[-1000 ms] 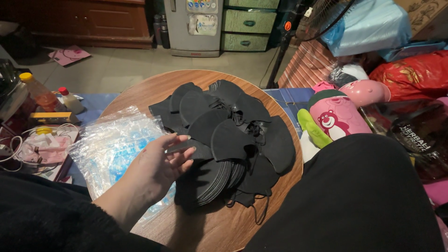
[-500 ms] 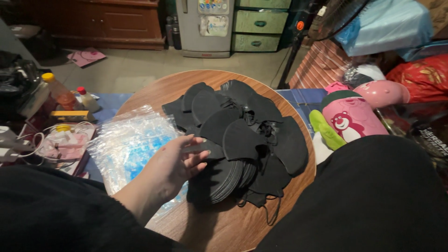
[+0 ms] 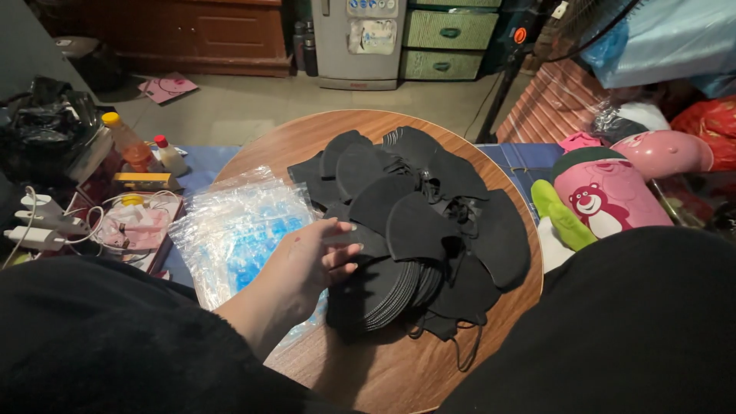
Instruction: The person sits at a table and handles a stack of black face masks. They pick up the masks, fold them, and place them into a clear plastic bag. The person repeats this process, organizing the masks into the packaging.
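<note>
**Hand settles at the edge of the mask pile**

Between the earlier pictures and this one the view has tipped slightly and the left hand (image 3: 318, 257) has barely shifted: it sits at the left edge of the black face masks (image 3: 418, 222), a little below the middle of the frame. Its fingers (image 3: 343, 247) are loosely curled and slightly apart, their tips resting on the near-left side of the heap; whether they pinch a single mask cannot be told, since black lies on black there. The right hand is not to be seen; a dark sleeve (image 3: 613, 322) fills the lower right of the frame and hides whatever lies under it.

The masks lie on a round wooden table (image 3: 399, 376) at the centre of the picture. Some are fanned loosely across the upper and right part of the tabletop, while a tighter stack (image 3: 383, 287) with edges aligned sits at the lower middle, just right of the hand. Left of the hand, partly beneath the wrist, lies a sheaf of clear plastic bags (image 3: 234, 226) with blue showing through.

As far as the pictures show, the sorting looks to be at an early or middle stage: one neat stack exists, many masks lie loose, and no mask can be seen inside a bag.

Around the table: a pink plush toy (image 3: 602, 199) at the right, an orange bottle (image 3: 126, 142) at the upper left, and a pale fridge (image 3: 360, 34) at the top.
</note>
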